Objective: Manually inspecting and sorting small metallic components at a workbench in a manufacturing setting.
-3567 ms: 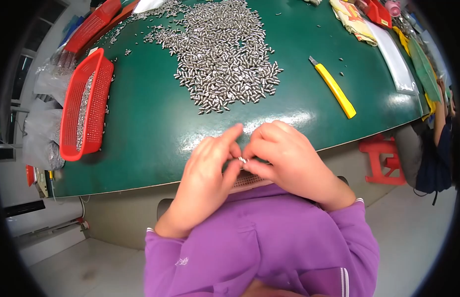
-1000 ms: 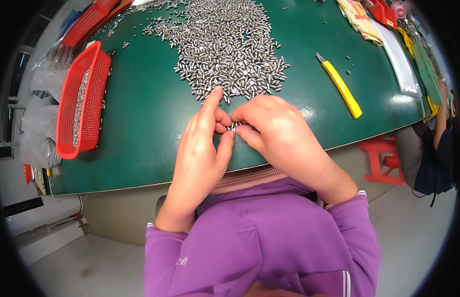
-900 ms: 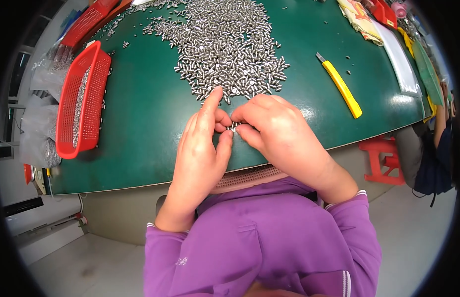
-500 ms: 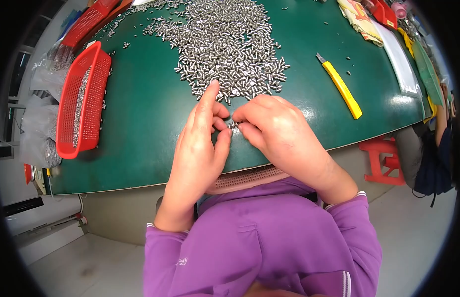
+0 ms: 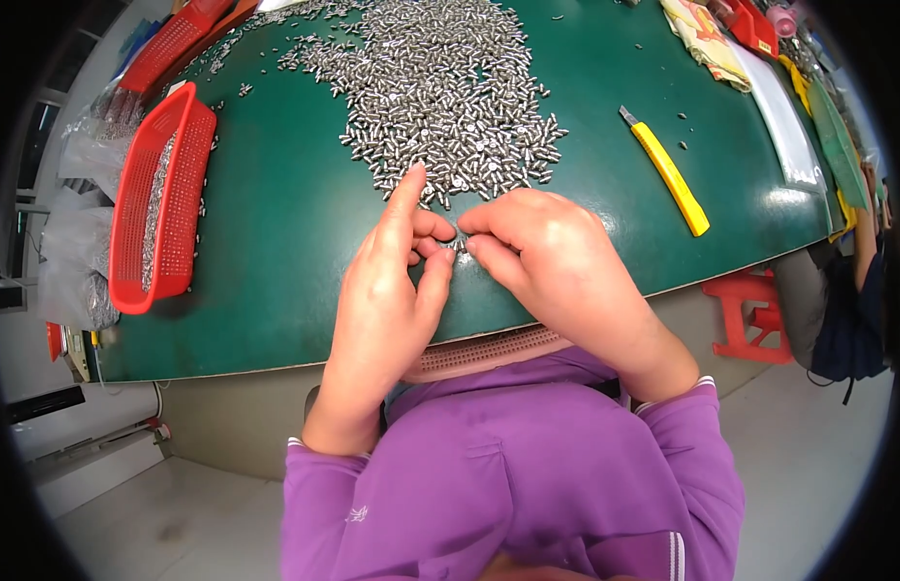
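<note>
Several small silvery metal pieces [image 5: 457,246], pointed and screw-like, are gathered between the fingertips of both hands just above the green table [image 5: 285,252]. My left hand [image 5: 390,257] pinches them from the left with thumb and bent fingers, its index finger stretched toward the pile. From the right, my right hand [image 5: 539,240] closes thumb and index finger on the same little bunch. The fingers partly hide the pieces, so their exact kind is hard to make out. Just beyond my fingertips spreads a large pile of similar metal pieces [image 5: 450,97].
A red perforated basket [image 5: 200,145] holding small metal parts stands at the left, beside clear plastic bags [image 5: 77,252]. A yellow utility knife [image 5: 671,179] lies at the right. Beyond it are a cloth [image 5: 704,41] and a clear plastic sheet [image 5: 779,116]. A red stool [image 5: 745,315] stands below the table's right edge.
Both hands stay nearly in place, with small finger shifts around the metal pieces. My left fingers have drawn slightly closer to the right fingertips.
</note>
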{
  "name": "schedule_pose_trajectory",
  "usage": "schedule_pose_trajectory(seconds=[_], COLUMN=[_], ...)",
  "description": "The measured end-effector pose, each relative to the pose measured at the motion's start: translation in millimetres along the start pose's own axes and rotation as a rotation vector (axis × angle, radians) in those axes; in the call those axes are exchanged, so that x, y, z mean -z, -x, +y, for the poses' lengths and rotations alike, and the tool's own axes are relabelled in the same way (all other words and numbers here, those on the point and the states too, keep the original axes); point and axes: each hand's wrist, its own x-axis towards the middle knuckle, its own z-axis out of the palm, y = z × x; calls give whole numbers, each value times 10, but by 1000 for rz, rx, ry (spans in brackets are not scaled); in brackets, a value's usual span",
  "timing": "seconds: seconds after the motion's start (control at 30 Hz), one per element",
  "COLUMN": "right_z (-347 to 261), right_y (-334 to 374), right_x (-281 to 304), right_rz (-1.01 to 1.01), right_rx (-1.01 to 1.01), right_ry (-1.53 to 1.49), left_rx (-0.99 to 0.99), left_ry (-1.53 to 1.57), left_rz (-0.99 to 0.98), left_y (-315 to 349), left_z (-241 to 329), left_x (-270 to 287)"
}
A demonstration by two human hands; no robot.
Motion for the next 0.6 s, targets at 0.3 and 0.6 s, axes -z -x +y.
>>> schedule_pose_trajectory(seconds=[0.3, 0.6], right_z=[0, 42], right_y=[-19, 32], right_x=[-61, -112], right_rz=[34, 65], right_rx=[28, 110], right_ry=[75, 29], left_rx=[14, -78], left_ry=[-34, -89], left_rz=[0, -13], left_y=[14, 51], left_z=[17, 3], left_x=[-18, -3])
